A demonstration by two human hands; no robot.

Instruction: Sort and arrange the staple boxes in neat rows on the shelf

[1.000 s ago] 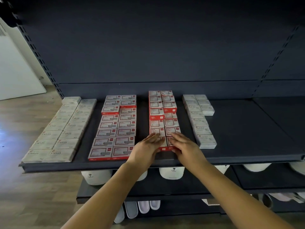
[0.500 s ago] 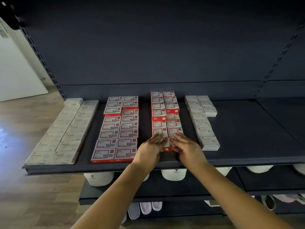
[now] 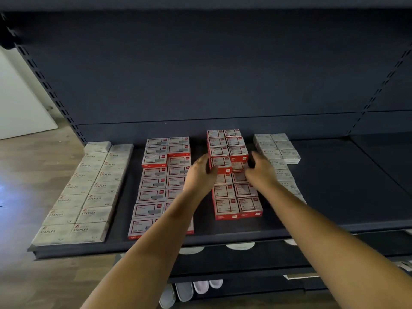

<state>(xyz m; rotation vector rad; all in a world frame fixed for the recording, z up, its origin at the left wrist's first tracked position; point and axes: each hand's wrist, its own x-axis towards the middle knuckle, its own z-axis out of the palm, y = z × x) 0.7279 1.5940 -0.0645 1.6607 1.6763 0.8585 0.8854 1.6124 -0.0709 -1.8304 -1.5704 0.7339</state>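
Both hands are reaching farther back now: my left hand (image 3: 201, 172) and right hand (image 3: 259, 169) are released, flanking the red staple boxes (image 3: 229, 172) on the shelf (image 3: 334, 197).

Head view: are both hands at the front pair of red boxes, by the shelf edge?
No: the left hand and right hand flank the raised red boxes midway back, leaving the front pair uncovered.
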